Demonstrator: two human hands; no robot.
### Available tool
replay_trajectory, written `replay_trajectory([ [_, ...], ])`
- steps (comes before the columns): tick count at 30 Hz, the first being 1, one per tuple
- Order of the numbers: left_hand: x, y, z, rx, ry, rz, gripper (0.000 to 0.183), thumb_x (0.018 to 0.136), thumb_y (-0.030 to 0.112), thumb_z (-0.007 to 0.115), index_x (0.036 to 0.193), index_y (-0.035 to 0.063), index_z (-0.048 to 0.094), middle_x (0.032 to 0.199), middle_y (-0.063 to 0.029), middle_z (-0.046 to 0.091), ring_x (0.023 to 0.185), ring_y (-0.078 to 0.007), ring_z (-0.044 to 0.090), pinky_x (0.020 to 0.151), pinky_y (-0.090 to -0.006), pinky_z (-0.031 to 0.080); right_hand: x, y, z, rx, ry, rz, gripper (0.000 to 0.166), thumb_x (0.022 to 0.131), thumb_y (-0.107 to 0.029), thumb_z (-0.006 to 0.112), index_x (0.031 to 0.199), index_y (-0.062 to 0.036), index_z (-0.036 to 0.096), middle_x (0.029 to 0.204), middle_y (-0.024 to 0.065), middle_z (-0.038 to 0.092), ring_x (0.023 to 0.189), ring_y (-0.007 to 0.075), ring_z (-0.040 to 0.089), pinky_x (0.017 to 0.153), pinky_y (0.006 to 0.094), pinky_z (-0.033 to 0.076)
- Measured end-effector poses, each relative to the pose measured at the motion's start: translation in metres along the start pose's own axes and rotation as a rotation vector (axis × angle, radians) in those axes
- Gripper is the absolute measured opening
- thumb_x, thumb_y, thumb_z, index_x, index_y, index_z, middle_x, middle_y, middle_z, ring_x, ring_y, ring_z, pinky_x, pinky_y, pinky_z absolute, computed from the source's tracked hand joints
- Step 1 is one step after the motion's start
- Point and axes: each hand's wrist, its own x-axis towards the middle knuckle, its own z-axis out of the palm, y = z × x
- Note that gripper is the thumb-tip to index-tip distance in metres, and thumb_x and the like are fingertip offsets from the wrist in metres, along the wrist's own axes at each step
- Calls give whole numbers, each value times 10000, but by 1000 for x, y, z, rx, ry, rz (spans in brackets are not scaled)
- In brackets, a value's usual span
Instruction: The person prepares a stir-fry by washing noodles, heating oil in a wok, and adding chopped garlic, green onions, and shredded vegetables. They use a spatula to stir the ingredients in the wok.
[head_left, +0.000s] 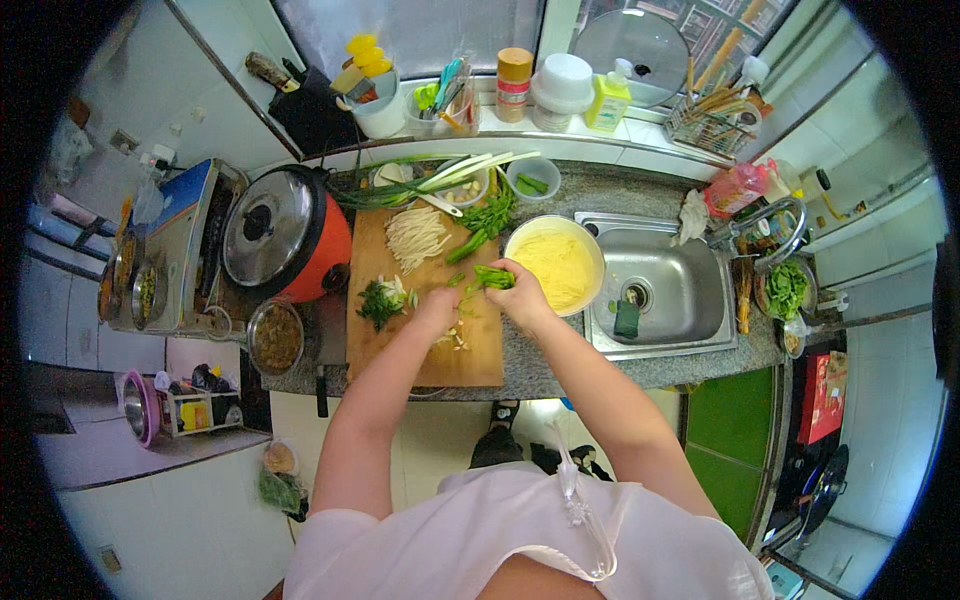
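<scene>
My right hand is closed around a bunch of cut green stalks over the right side of a wooden cutting board. Just left of it, my left hand is low over the board, its fingers close together beside small green pieces; whether it holds anything I cannot tell. On the board lie pale strips, a pile of chopped leafy greens and a leafy green bunch. Right of the board stands a round bowl of yellow shreds.
A steel sink with a green object in it is at right. At left stand a red cooker with a lid and a glass bowl. A cleaver lies beside the board. Long scallions and small bowls line the back.
</scene>
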Motion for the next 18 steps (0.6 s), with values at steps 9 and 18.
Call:
replay_trajectory([
  [9, -2, 46, -12, -19, 319, -101, 240, 670, 114, 688, 872, 38, 583, 1117, -191, 446, 1019, -352, 484, 878, -387, 417, -41, -21, -40, 133, 102, 37, 283, 763, 66, 592, 1019, -36, 529, 892, 39, 581, 779, 127, 569, 708, 285, 520],
  [18, 16, 21, 2, 93, 301, 54, 403, 646, 112, 698, 1012, 41, 543, 1045, -192, 536, 983, -360, 521, 854, -415, 439, -64, -39, -56, 235, 116, 132, 274, 778, 36, 609, 1030, -34, 524, 909, 49, 590, 786, 134, 578, 678, 268, 518],
])
